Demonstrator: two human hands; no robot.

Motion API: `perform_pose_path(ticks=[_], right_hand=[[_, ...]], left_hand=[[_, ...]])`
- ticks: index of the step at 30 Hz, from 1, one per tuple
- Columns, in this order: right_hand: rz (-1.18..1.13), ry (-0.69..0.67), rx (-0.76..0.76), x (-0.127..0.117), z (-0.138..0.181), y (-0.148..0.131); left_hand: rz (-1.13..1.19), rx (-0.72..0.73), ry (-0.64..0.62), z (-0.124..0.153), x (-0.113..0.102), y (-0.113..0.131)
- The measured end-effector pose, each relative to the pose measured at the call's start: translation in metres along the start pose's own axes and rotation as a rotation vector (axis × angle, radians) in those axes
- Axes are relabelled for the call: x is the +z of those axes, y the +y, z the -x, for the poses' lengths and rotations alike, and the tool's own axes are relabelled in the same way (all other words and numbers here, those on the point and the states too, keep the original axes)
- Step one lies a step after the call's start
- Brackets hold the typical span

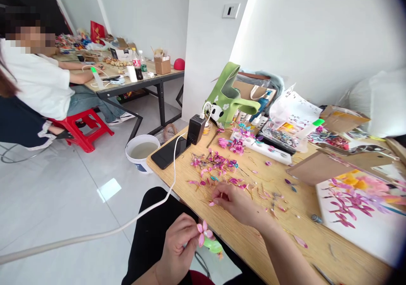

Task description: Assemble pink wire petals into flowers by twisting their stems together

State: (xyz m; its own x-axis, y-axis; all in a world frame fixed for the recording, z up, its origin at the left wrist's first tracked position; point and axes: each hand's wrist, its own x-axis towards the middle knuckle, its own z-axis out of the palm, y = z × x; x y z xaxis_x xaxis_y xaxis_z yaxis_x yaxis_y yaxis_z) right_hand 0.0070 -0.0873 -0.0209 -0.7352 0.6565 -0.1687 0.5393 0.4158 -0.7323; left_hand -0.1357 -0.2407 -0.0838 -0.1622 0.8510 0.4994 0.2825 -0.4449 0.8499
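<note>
Just off the near edge of the wooden table (320,247), the left hand (177,247) is pinching a small pink flower (203,230) by its green stem, with its petals pointing up-right toward the right hand (234,200) — which is lying nearer the scattered pink petals (215,162), fingers curling narrowly over one, grip uncertain

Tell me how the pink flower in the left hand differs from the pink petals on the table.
The pink flower is assembled, petals joined to a green part; the loose petals lie separate. The flower is held by the left hand, off the table; the petals are scattered on it, near the right hand. Both are pink.
</note>
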Motion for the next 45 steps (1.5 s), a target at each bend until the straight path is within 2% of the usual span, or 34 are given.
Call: perform_pose_path(ticks=[12,19,27,30,37,45], right_hand=[[0.022,0.045,-0.011,-0.001,0.010,0.006],[-0.247,0.042,0.148,-0.001,0.009,0.012],[-0.415,0.068,0.144,-0.004,0.010,0.013],[-0.313,0.081,0.135,-0.005,0.013,0.011],[0.135,0.123,0.058,-0.004,0.029,0.004],[0.251,0.115,0.086,0.000,0.032,-0.001]], left_hand=[[-0.038,0.107,-0.005,-0.012,0.010,-0.001],[-0.058,0.096,0.012,-0.013,0.013,-0.003],[-0.051,0.086,0.014,-0.016,0.014,-0.004],[-0.053,0.091,0.020,-0.017,0.014,-0.003],[-0.055,0.074,0.011,-0.015,0.014,-0.006],[-0.058,0.065,0.021,-0.013,0.012,-0.008]])
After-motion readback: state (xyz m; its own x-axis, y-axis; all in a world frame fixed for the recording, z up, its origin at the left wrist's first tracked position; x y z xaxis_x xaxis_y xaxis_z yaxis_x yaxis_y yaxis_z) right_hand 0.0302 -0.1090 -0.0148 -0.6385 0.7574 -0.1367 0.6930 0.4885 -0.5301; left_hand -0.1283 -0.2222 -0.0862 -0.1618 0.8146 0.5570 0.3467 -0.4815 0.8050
